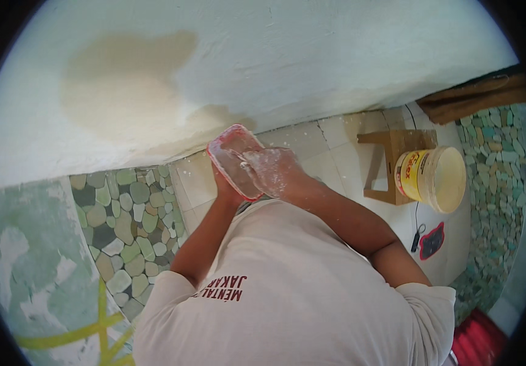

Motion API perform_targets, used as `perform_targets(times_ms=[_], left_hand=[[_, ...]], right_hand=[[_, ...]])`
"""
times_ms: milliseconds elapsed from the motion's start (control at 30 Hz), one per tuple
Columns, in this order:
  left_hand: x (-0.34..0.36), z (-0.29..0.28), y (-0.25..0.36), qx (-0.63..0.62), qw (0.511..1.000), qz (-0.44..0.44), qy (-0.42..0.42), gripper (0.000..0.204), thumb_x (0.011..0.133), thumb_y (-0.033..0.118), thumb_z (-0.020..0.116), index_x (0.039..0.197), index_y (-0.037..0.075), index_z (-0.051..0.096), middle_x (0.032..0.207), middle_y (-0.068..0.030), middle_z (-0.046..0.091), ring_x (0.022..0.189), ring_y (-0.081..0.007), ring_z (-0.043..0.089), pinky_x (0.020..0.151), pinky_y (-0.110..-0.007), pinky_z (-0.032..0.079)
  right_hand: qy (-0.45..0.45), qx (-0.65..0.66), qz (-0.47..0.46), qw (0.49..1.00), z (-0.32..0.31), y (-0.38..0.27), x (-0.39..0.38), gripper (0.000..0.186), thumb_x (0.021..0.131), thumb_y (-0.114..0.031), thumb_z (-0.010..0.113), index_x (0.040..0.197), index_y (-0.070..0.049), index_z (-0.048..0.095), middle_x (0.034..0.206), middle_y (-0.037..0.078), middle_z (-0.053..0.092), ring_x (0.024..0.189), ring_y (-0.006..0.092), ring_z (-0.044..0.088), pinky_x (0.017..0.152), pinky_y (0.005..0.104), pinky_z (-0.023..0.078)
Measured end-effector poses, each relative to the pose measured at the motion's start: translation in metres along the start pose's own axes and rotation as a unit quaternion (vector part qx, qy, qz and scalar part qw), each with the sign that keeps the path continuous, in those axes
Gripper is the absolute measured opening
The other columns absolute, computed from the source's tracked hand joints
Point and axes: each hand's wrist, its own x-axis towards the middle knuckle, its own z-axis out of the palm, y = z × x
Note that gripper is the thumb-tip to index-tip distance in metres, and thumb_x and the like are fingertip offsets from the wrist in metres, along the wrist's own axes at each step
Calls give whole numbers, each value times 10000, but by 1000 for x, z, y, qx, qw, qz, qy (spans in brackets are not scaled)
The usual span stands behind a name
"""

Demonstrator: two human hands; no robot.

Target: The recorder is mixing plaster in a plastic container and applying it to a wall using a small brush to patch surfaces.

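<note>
- Our left hand (227, 188) grips the red-rimmed shallow plastic tray (233, 160) from below, near the white plastered wall (311, 55).
- Our plaster-caked right hand (273, 171), fingers curled, rests in that tray.
- A white plastic bucket (437, 177) lies right of the tray.

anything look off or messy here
Yes. A large tan, damp-looking patch breaks the otherwise white plastered wall. White paste coats the right hand, which reaches into the red-rimmed plastic tray held by the left hand.
</note>
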Motion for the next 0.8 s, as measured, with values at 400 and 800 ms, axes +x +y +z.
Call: perform_targets(times_ms=[400,800], left_hand=[[-5,2,28,-205,966,-154,-31,633,949,608,299,1355,162,493,1329,-84,554,1187,-305,547,1061,-499,391],[-67,-41,113,-161,969,-178,-55,748,902,722,259,1405,201,446,1387,-80,516,1267,-316,494,1086,-512,364]], right_hand=[[103,-48,28,993,30,-7,15,212,890,-215,581,1047,-85,638,813,211,649,779,376,632,705,499,497],[139,-99,59,984,66,-126,26,219,914,-245,565,1013,-75,660,858,184,675,800,365,651,713,494,511]])
